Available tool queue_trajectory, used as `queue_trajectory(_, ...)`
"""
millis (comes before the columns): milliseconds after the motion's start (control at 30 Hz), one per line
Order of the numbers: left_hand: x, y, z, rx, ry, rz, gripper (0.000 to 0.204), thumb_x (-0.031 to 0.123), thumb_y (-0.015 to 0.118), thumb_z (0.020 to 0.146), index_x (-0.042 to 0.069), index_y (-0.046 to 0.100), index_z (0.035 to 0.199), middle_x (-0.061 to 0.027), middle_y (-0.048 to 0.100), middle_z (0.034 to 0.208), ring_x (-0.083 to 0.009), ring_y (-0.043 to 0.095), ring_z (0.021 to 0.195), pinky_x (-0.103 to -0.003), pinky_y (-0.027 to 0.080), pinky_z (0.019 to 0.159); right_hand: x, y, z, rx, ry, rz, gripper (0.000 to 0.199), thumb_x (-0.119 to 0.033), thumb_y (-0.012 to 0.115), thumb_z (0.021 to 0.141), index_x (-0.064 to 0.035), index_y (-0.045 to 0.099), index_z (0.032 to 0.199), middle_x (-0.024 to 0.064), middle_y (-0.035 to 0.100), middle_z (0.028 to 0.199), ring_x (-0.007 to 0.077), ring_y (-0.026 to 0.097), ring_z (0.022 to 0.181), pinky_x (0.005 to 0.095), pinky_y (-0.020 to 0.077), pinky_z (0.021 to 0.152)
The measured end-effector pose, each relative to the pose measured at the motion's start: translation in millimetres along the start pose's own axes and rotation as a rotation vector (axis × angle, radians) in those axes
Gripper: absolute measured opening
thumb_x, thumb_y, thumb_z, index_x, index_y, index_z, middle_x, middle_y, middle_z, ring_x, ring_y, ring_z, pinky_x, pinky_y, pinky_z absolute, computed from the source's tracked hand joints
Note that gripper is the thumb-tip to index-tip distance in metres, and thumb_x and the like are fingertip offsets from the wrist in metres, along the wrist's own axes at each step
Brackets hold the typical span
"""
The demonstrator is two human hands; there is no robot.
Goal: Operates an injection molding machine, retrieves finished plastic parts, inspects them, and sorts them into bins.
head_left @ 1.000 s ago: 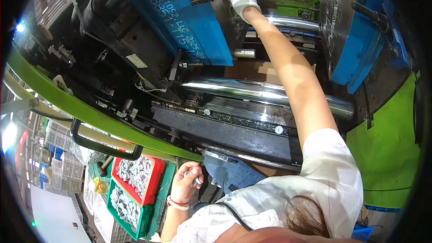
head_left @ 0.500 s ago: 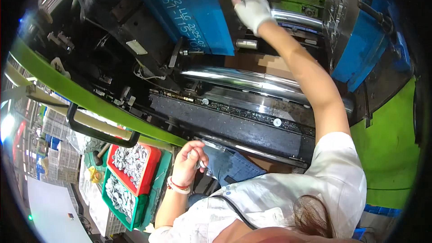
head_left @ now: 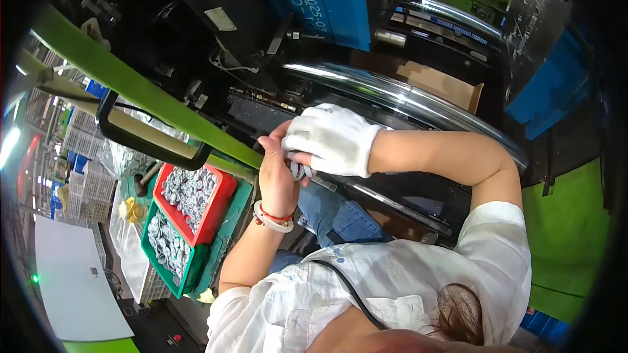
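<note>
My left hand (head_left: pixel 277 180), bare with a red band and a pale bangle at the wrist, is raised in front of my body. Its fingers are partly hidden, curled around a few small grey round parts (head_left: pixel 299 170). Over it lies my right hand (head_left: pixel 335 140) in a white glove with a bare thumb tip. The gloved fingers are bent and closed against the same parts, so both hands meet there. How the parts divide between the hands is hidden.
Bins, one red (head_left: pixel 227 195) and one green (head_left: pixel 191 285), hold many grey parts at lower left. A green machine edge with a black handle (head_left: pixel 147 140) runs alongside. Ahead are steel bars (head_left: pixel 402 99), blue mould plates (head_left: pixel 340 6) and a cardboard box (head_left: pixel 437 82).
My right hand has come down from between the mould plates to join my left hand at the grey parts. My left hand has risen slightly, and the whole view has shifted.
</note>
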State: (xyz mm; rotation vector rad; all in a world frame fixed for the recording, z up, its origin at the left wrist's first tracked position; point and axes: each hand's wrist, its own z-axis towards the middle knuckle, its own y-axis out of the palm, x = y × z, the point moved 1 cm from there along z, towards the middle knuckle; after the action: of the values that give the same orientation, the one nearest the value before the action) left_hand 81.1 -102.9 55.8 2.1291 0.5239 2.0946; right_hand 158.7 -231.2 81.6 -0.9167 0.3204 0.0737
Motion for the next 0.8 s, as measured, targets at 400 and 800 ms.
queue_trajectory(400, 24, 4, -3, -0.083, 0.104, -0.028, 0.032, 0.026, 0.05, 0.095, 0.003, 0.048, 0.118, -0.0114, 0.063, 0.098, -0.0103, 0.056, 0.063, -0.018, 0.038, 0.046, 8, -24, 2, 0.209, 0.339, 0.416, 0.027, -0.026, 0.052, 0.092, -0.0002, 0.06, 0.096, 0.0082, 0.058, 0.087, 0.0187, 0.056, 0.081, 0.0297, 0.0442, 0.074)
queue_trajectory(800, 23, -2, -1, -0.1, 0.046, -0.077, 0.028, 0.029, 0.049, 0.096, 0.003, 0.059, 0.099, -0.0069, 0.065, 0.088, -0.0085, 0.054, 0.063, -0.018, 0.038, 0.047, 4, -20, -2, 0.166, 0.338, 0.583, 0.036, -0.032, 0.057, 0.09, 0.001, 0.06, 0.103, 0.0085, 0.061, 0.093, 0.0179, 0.057, 0.086, 0.0289, 0.0448, 0.079)
